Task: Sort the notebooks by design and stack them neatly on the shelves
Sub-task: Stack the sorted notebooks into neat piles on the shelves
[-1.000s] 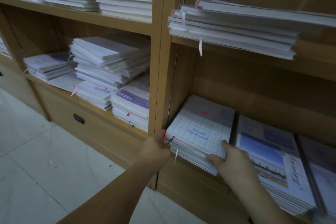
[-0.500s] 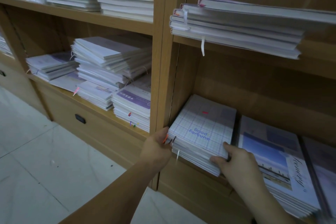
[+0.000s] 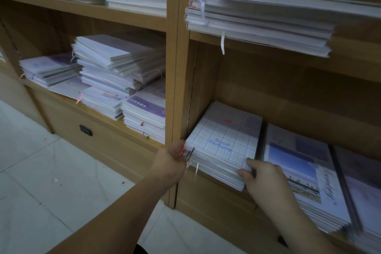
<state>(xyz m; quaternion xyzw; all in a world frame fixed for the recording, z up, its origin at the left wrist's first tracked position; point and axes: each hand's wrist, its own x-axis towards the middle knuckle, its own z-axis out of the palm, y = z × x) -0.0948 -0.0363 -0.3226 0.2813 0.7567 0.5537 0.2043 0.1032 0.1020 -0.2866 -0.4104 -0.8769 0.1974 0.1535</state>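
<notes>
Fingertips of the left hand (image 3: 171, 159) vanish behind the grid-cover stack (image 3: 224, 142); the rightmost stack (image 3: 365, 192) is cut by the right edge, its cover blurred

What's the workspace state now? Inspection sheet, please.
Surface: wooden shelf unit, several bays; lower right shelf in use.
Job's things: Good Fortune stack at the bay's left wall; landscape-cover stack beside it on the right; thick notebooks overhang the shelf above.
Clutter: uneven piles askew in the left bay, ribbon markers hanging out.
Hands: left hand grips the Good Fortune stack's front left corner; right hand grips its front right corner, thumb on the cover.
Cables: nothing seen.
Surroundings: pale tiled floor; drawer under the left bay.
</notes>
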